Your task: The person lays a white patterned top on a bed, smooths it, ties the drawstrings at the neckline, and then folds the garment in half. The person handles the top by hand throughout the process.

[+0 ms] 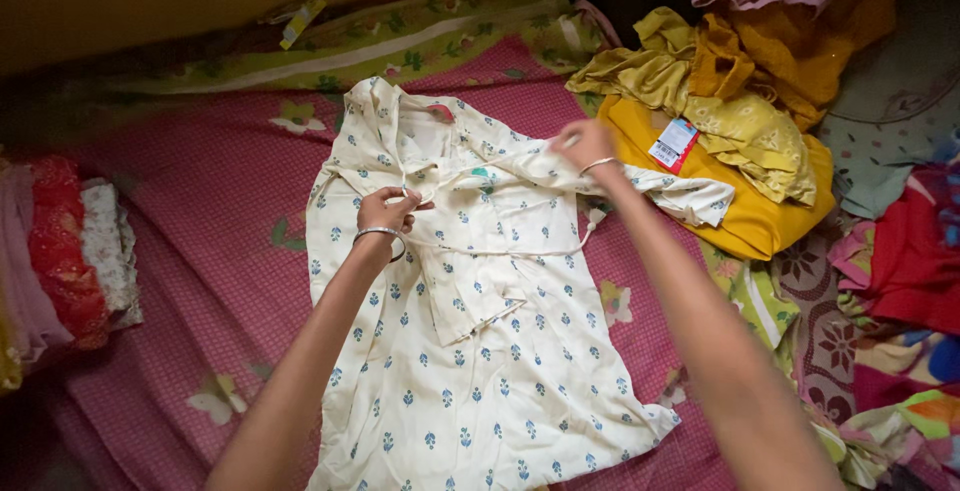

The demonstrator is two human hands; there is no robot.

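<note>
Pink checked bedsheet [200, 211] w/ flower motifs covers most of the view; green floral border along the far edge. On it, centre, lies a cream dress [470, 351] w/ small blue print, spread flat, hem toward the person, neckline toward the far edge. Right of it, a pile of yellow and mustard clothes [740, 101] (one piece carries a red and white tag [674, 143]), touching the dress's right sleeve. More mixed fabrics at far right; a red and white folded stack [70, 241] at left edge.

Left hand [385, 213], bangle on wrist, is closed on a thin cream drawstring near the dress's waist, approx. left of centre. Right hand [585, 143], also bangled, pinches the dress fabric at the right shoulder/sleeve area, fingers curled shut on it.
</note>
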